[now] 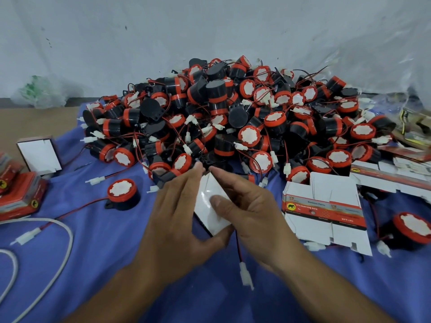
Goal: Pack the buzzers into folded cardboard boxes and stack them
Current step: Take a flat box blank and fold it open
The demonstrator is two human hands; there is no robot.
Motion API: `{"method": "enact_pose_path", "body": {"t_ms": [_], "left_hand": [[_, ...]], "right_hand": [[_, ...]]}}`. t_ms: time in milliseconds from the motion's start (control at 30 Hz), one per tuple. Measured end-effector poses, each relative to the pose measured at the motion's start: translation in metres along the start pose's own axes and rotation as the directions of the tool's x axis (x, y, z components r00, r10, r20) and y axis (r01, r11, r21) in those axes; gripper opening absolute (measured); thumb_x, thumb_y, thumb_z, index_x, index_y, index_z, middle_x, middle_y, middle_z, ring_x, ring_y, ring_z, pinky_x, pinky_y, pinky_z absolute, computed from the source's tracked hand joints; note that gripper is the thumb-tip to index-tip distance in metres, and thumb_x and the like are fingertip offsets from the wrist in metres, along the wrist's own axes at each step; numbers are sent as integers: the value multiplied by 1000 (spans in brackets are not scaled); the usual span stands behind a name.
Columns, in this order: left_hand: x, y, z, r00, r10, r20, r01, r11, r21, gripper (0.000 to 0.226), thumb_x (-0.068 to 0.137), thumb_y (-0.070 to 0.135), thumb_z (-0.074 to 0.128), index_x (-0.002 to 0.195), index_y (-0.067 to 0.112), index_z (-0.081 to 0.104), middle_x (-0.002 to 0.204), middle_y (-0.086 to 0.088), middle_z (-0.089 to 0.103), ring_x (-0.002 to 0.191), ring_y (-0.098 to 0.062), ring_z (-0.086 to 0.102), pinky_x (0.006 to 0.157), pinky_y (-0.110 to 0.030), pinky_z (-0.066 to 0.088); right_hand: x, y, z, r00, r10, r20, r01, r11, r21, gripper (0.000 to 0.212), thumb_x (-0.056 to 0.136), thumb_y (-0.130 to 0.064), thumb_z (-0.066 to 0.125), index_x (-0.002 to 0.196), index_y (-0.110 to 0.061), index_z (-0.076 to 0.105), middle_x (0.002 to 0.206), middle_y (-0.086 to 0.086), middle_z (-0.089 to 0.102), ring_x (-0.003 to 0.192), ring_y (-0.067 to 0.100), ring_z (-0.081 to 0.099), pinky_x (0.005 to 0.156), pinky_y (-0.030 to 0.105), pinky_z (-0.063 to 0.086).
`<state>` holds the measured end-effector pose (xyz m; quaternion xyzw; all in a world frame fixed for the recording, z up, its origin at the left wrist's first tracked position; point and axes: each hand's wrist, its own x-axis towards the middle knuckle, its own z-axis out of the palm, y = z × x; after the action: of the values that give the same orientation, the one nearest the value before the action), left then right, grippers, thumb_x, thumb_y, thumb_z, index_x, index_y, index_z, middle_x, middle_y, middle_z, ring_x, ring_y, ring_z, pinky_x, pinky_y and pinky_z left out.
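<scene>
**A:** At the middle of the tabletop [105, 252] — why both hands on one box [210, 206]?

**B:** To steady it for closing, I'd say; the left hand [172, 220] pinches its side, and the right hand [251, 210] grips it, thumb flat on the white face; a plug [245, 273] dangles below, so a buzzer is probably inside.

**A:** Room to move?

**B:** Tight behind — the buzzer pile [221, 113] sits at the fingertips; flat boxes [326, 206] lie right, packed boxes [21, 194] left; the near side is open.

Heaped buzzers [233, 117], black with red rims and white scalloped centres; thin red and black wires [237, 243], white plugs [246, 275]. Plain blue cloth [112, 264]. Middle, white box [211, 213]. Right, flat boxes [326, 213], white with a red-grey band and yellow-black badge. Left, red-grey packed boxes [22, 194].
</scene>
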<state>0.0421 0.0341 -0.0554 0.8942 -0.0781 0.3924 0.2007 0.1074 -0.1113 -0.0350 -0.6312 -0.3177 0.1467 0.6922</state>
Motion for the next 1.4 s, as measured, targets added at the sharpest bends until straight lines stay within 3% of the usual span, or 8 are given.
{"method": "enact_pose_path", "body": {"t_ms": [300,433,700,833,1033,1200,1300,1400], "left_hand": [[11,-43,-28,898,108,426,-54,989,-138,76,85,73,57,148,35,37,142,18,45,129,-12,44,103,-32,40],[14,-44,-31,884,214,415,-298,943,148,59,82,73,59,106,19,69,122,2,61,132,-27,46,106,-54,36],[13,-21,-30,869,149,472,-381,810,446,58,61,62,83,82,10,67,80,-8,60,79,-33,63,91,-50,47],[13,-12,-28,860,-6,510,-218,900,378,58,51,52,93,81,11,65,74,-5,56,57,-24,56,52,-36,50],[2,-15,-28,744,-321,587,349,935,68,56,71,83,44,95,36,62,122,29,30,90,3,51,74,-22,46],[6,-25,-34,639,-350,685,499,867,-22,40,73,67,57,93,35,68,121,40,34,96,8,56,75,-15,49],[7,-28,-36,611,-259,748,411,911,-21,19,82,55,68,81,36,70,120,31,45,96,3,54,78,-18,48],[12,-35,-44,635,-191,749,317,948,-27,25,77,60,68,76,35,69,111,22,53,100,-1,52,79,-19,45]], "right_hand": [[-3,-4,-26,935,-23,355,287,636,-716,99,90,-39,71,156,-42,-3,141,-17,38,126,-2,41,103,12,38],[-4,6,-30,864,-242,441,489,193,-851,65,90,-55,64,136,-10,55,120,5,58,108,20,50,99,36,44],[-3,10,-40,852,-297,432,465,46,-884,58,79,-70,64,90,-13,60,97,1,58,96,20,50,94,31,38],[-6,12,-32,930,-224,291,322,117,-939,53,75,-66,70,94,-16,62,92,-3,60,81,17,56,75,30,49],[-19,19,-27,980,-2,198,183,396,-900,52,82,-63,66,94,-38,23,90,-18,35,71,7,46,62,28,49],[-11,7,-44,982,-186,-27,116,713,-692,42,93,-73,36,79,-34,44,63,-8,52,53,8,49,46,25,35],[11,18,-64,933,-225,-280,-23,740,-673,12,98,-43,55,97,-31,54,84,-12,60,75,5,57,66,24,48],[20,35,-75,974,24,-227,-190,636,-748,41,94,-31,66,131,-20,52,122,-2,56,111,13,52,93,23,40]]}}
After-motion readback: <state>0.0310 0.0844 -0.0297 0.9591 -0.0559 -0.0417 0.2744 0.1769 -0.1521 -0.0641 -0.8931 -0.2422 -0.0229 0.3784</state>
